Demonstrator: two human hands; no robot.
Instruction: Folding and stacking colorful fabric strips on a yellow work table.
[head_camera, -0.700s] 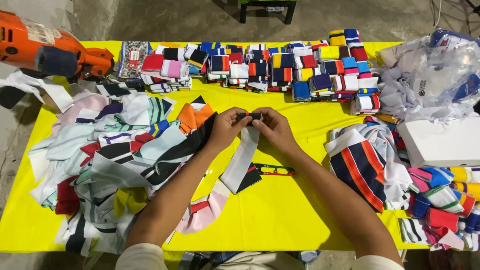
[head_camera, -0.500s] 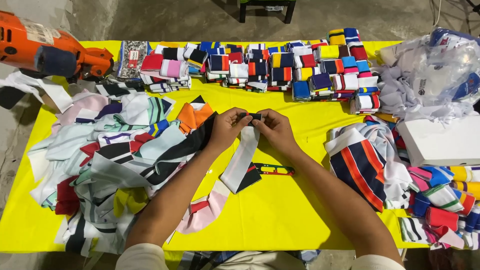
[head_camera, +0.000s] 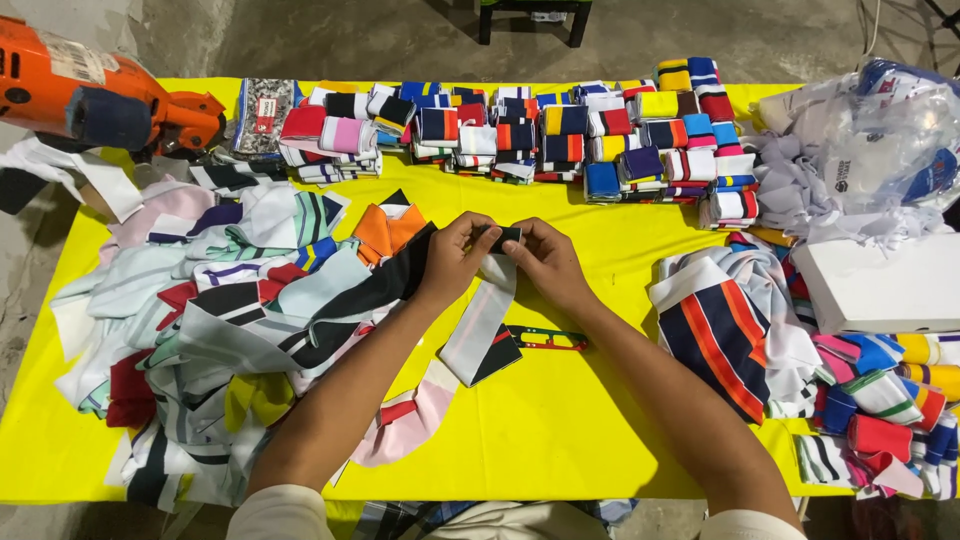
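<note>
Left hand (head_camera: 455, 255) and right hand (head_camera: 545, 262) at frame centre, fingertips pressed together, both pinching dark top end of grey-white ribbed strip (head_camera: 482, 318). Versus 0.7 s ago: hands and strip hardly moved, grip unchanged, so fold at top end apparently still being worked. Strip hangs from pinch, long axis running top to bottom of frame, tilted slightly lower left; lower end lies on yellow worktop (head_camera: 600, 420). Small scissors (head_camera: 545, 338) just right of strip. Loose fabric pile (head_camera: 230, 330) at left, folded stacks (head_camera: 520, 135) along top.

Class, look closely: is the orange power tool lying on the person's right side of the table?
No. The orange power tool lies at the far left corner of the yellow table.
</note>
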